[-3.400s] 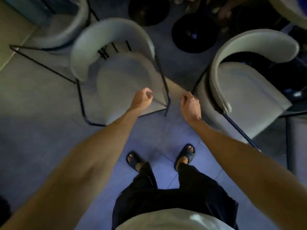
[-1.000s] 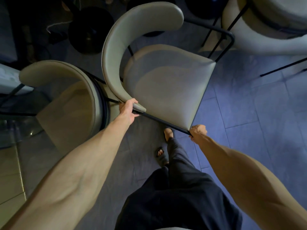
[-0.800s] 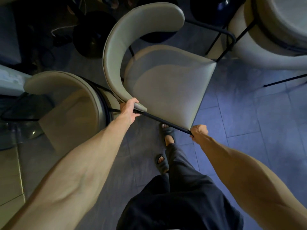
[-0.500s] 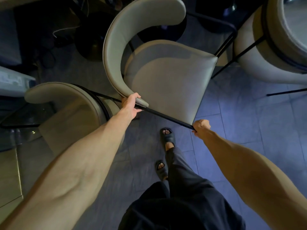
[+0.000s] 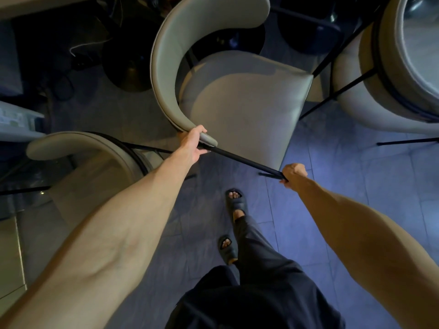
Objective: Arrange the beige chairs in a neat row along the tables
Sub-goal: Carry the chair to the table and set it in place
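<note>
Head view: middle chair (image 5: 244, 103) sits askew between left chair (image 5: 90, 167) and right chair (image 5: 380, 79), left hand (image 5: 193, 143) fingers wrapped over its backrest tip, right hand (image 5: 293, 173) clenched round its black frame rail (image 5: 242, 160); row judged unfinished.

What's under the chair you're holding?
Under the chair only its black frame bar and grey floor tiles show. The seat covers the rest.

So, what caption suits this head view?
A chair held by the left hand at its backrest and the right hand at its frame.
</note>
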